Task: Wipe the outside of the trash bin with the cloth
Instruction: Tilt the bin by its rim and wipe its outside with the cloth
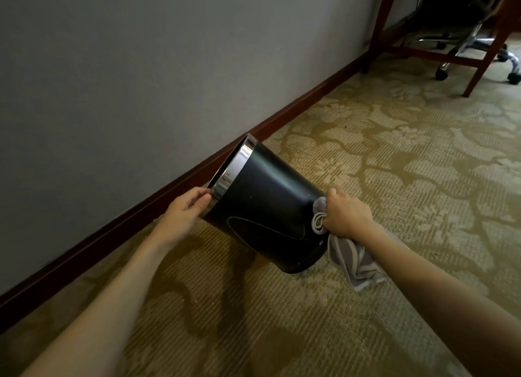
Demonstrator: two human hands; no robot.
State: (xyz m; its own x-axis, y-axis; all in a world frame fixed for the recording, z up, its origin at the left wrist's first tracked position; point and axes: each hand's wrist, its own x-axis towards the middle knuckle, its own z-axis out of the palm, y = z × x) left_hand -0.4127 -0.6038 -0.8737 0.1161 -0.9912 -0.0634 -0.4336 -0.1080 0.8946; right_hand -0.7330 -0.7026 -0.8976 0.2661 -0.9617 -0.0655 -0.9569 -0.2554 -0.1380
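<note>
A black round trash bin (267, 207) with a shiny metal band at its rim is tipped over toward the wall, mouth facing up-left, its base near the carpet. My left hand (187, 206) grips the rim at the lower edge of the mouth. My right hand (348, 217) clutches a bunched grey cloth (349, 258) and presses it against the bin's side close to the base; the rest of the cloth hangs down below my wrist. The bin's inside is hidden.
A grey wall (141, 80) with a dark red skirting board (169, 187) runs just behind the bin. Patterned tan carpet (394, 165) stretches to the right. A wooden desk leg (379, 29) and a wheeled office chair (473, 46) stand at the far top right.
</note>
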